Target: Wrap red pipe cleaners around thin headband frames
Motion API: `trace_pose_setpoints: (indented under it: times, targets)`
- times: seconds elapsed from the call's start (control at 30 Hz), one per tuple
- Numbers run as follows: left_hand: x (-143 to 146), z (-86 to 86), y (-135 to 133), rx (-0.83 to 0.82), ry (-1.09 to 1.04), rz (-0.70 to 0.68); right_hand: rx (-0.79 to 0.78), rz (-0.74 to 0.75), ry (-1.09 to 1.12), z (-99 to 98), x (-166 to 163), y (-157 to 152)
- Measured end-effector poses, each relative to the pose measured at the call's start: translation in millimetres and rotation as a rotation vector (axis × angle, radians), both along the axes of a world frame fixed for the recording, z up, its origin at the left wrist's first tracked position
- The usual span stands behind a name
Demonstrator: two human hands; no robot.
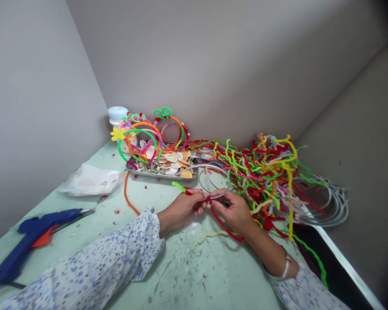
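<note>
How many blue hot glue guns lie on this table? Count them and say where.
1. The blue hot glue gun with an orange trigger lies on the pale green table at the near left, beyond the left hand's sleeve. Others may hide under clutter.

A craft workbench: glue gun (29, 241), heaped pipe cleaners (261, 172), tray of shells (163, 170).

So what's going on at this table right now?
A person works a red pipe cleaner onto a plain grey headband, the left hand and right hand both pinching it where they meet. A tangled pile of pipe cleaners lies to the right beside a stack of bare headbands. Decorated headbands stand over a tray of shells, and a blue glue gun lies at left.
</note>
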State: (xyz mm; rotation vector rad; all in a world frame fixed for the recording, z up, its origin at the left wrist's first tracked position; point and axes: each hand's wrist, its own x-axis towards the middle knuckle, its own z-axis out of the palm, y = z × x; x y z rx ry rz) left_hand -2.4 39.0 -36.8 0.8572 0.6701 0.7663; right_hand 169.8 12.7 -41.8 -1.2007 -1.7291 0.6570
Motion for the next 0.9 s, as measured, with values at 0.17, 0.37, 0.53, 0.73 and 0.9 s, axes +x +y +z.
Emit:
trace_pose_setpoints:
  times: [0.17,0.37,0.53,0.73,0.9]
  targets:
    - [-0.6,0.2,0.1,0.025,0.040,-0.016,0.011,-0.017,0.000,2.3,0.1,-1.1]
    - [0.0,-2.7,1.2,0.015,0.032,0.015,0.009,-0.008,0.001,2.4,1.5,-0.7]
    - [-0.1,-4.5,1.5,0.030,0.037,0.012,0.031,-0.009,-0.008,0.1,2.8,0.9]
    - [0.8,-4.5,0.8,0.064,0.049,0.023,0.013,-0.019,-0.022,-2.8,3.8,0.5]
    - [2.3,0.3,-2.0,0.052,0.070,0.048,-0.028,-0.032,0.009,-5.3,3.7,1.3]
